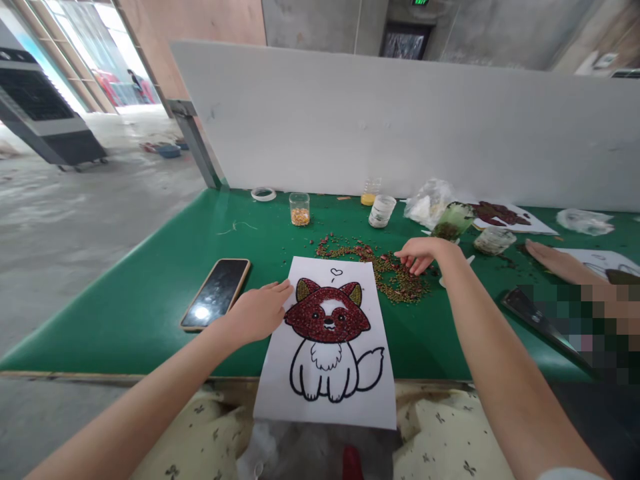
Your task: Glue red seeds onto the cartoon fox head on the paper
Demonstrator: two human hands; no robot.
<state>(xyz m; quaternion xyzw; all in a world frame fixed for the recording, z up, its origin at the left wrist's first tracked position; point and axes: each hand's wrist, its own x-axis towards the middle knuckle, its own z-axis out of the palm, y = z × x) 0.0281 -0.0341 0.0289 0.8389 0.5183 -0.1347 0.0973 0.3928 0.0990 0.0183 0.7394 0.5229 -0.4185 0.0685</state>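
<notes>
Fingers of the left hand are released and stretched together, resting at the left edge of the drawing sheet. Those of the right hand are loosely bent over the loose beans, green and dark red mixed; whether they pinch any cannot be told.

The drawing sheet lies in front of the person, between the forearms, its lower part hanging past the near edge of the green table. On the white paper sits a thick-outlined, fox-like animal. Dark red pieces cover its head densely, with greenish ones inside both pointed ears and a white patch left on the forehead. Its eyes, nose and mouth are marked in black and white. The ruffled chest, body, legs and curled tail are plain white inside black lines, and a small outlined heart floats above the head.

A phone lies left of the sheet. Farther back stand a clear cup of orange-yellow kernels and a whitish jar, with a crumpled plastic bag to their right. At the far right, another person's hand rests beside a second sheet
</notes>
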